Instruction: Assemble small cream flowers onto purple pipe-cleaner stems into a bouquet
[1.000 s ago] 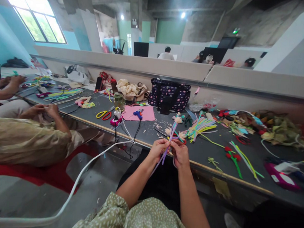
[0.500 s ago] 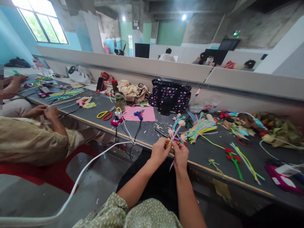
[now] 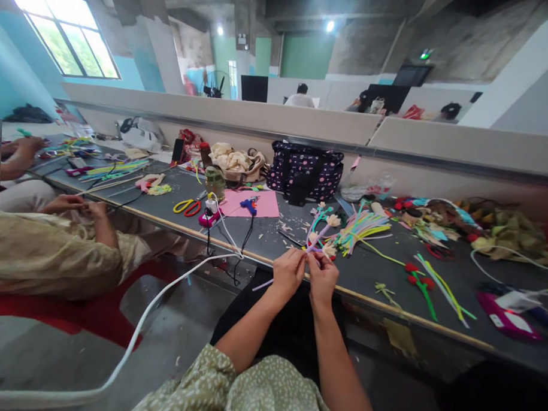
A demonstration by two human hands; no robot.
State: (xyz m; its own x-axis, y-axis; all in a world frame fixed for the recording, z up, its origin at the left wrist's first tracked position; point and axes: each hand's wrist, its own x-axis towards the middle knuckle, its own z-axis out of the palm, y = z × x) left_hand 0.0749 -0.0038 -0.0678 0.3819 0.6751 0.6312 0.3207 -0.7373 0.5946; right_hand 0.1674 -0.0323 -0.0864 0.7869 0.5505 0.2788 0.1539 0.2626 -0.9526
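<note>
The left hand (image 3: 288,272) and the right hand (image 3: 322,278) meet fingertip to fingertip at the near edge of the bench (image 3: 366,271). Each grip is pinched on the stems of a bunch of pipe-cleaner flowers (image 3: 320,228). The bunch's cream heads tilt away over the bench top, and the fingers hide its lower stems. A lilac stem end (image 3: 262,284) pokes out leftward under the left hand. Just behind the bunch, partly covered by it, fans a pile of coloured pipe cleaners (image 3: 363,225). Red-headed green stems (image 3: 418,284) lie to the right. Further back stand a spotted bag (image 3: 306,170) and a pink sheet (image 3: 267,206) carrying a blue glue gun (image 3: 248,204), with scissors (image 3: 187,206) beside it. A white cable (image 3: 172,286) droops off the bench edge, and a co-worker's hands (image 3: 80,206) rest far left.
</note>
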